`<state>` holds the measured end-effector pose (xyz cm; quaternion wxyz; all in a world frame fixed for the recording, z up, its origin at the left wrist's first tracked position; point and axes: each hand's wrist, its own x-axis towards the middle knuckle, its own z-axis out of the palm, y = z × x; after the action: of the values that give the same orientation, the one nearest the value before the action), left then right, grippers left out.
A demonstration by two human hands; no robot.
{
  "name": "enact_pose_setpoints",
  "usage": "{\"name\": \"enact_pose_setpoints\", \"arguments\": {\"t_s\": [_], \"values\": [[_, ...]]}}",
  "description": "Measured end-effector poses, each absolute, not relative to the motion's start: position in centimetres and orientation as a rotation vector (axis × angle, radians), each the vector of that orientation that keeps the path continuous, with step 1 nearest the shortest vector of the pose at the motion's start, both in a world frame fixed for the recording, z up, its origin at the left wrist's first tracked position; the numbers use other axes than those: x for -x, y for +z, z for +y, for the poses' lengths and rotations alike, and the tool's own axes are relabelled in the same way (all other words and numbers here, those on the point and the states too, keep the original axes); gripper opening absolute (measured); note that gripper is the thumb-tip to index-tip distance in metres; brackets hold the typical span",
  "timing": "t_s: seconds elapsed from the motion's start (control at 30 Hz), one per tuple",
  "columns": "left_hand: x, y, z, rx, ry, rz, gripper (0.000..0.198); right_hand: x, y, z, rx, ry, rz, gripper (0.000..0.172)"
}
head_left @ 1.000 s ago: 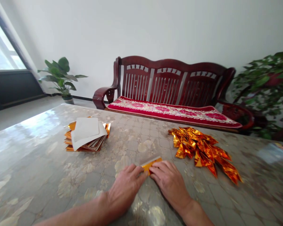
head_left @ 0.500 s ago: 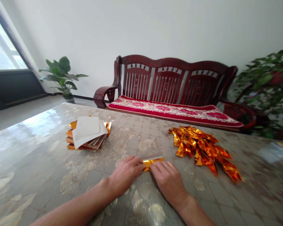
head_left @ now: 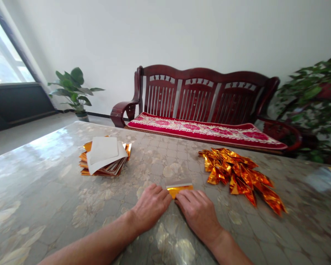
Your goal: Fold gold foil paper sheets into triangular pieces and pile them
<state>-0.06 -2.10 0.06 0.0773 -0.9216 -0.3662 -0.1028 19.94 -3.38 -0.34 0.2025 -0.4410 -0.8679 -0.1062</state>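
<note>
Folding of a gold foil strip (head_left: 179,190) as the step in hand, low and just right of centre in the frame, flat on the mottled, glossy surface (head_left: 41,184), with a pale band (head_left: 178,183) showing along its far edge. Left hand (head_left: 150,206) at the strip's left end, open, fingers lightly curved, no pinch; right hand (head_left: 197,213) flat and open against the near edge, fingertips (head_left: 182,196) bearing down on the foil. Nothing lifted or gripped: only pressure from above, by the look of it, along a crease. Next move calling for a firm run along that crease, then, judging from the pointed pieces nearby, a turn of the strip for another fold.

To the right of the hands, a loose heap of folded gold foil pieces (head_left: 238,176), angular and shiny, reaching toward the right side of the surface. Upper left of the hands, a stack of gold foil sheets (head_left: 105,167) under a white paper sheet (head_left: 103,149). Across the upper frame, a dark red wooden bench (head_left: 206,95) with a red floral cushion (head_left: 204,129), a potted plant (head_left: 73,88) by the wall at left, and a leafy plant (head_left: 311,103) at far right.
</note>
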Motion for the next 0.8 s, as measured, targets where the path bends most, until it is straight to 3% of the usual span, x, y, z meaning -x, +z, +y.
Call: {"name": "enact_pose_setpoints", "arguments": {"t_s": [0.37, 0.6, 0.8], "values": [[-0.5, -0.7, -1.8, 2.686, -0.561, -1.243, 0.024, -19.5, -0.3, -3.2, 1.235, -0.256, -2.446, 0.009], [0.8, 0.4, -2.4, 2.8, -0.512, -1.538, 0.017, -19.7, -0.9, -2.8, 1.233, -0.216, -2.358, 0.016], [1.3, 0.3, -2.6, 2.82, -0.433, -1.528, 0.022, -19.6, -0.9, -2.9, 1.252, -0.233, -2.364, 0.018]]}}
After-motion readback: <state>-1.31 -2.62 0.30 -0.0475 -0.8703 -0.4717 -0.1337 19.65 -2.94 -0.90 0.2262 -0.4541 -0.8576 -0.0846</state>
